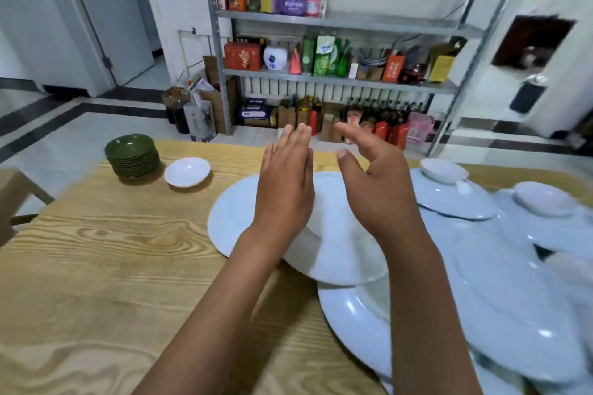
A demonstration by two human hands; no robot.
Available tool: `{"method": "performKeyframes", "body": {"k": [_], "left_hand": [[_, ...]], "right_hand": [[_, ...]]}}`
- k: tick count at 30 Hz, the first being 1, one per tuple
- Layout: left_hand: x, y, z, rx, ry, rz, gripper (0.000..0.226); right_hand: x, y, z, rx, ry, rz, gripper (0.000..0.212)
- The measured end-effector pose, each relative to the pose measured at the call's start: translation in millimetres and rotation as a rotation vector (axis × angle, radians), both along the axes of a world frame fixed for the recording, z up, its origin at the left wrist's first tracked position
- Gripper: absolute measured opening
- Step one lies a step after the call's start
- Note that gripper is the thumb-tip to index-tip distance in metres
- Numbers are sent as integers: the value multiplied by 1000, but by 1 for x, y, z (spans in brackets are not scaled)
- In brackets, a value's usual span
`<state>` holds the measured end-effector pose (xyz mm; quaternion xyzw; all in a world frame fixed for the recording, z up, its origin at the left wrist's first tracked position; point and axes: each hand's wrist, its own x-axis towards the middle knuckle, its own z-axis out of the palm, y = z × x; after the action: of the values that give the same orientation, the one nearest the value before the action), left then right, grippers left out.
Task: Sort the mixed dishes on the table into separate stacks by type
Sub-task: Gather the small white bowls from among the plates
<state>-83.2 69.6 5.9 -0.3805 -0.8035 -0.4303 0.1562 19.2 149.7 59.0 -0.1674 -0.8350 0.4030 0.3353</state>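
We saw a wooden bench (96, 266) carrying the dishes, its grain running from the near edge toward the far edge. The largest pieces were pale blue-white plates: one big round plate (231, 218) lay flat near the middle of the bench, with a smaller white plate (340, 253) tilted on it, its low rim toward the near edge. More large plates (500, 292) lay overlapping in a heap along the right edge, blurred, so we could not count them. Two of them held small white saucers (444, 170), sitting upright. Toward the far left corner stood a neat stack of dark green saucers (132, 155), mouths up, and just beside it, apart, a single white saucer (187, 171) sat upright on the wood.

Our left hand (284, 183) hung above the plates with fingers straight and together, holding nothing. Our right hand (375, 183) faced it, fingers loosely spread and relaxed, also holding nothing.
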Motion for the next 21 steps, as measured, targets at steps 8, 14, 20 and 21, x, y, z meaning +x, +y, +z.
{"method": "performKeyframes", "body": {"k": [8,14,20,21], "left_hand": [[135,80,21,123,-294,-406,42],[182,103,12,-51,-273,-579,43],[204,98,-1,-146,-248,-635,43],[207,97,-2,-158,-239,-645,43]], "right_hand": [[148,70,-14,-85,12,-418,30],[241,98,-59,-181,-90,-717,30],[288,116,-75,-363,-283,-754,64],[290,117,-74,-367,-309,-721,72]]}}
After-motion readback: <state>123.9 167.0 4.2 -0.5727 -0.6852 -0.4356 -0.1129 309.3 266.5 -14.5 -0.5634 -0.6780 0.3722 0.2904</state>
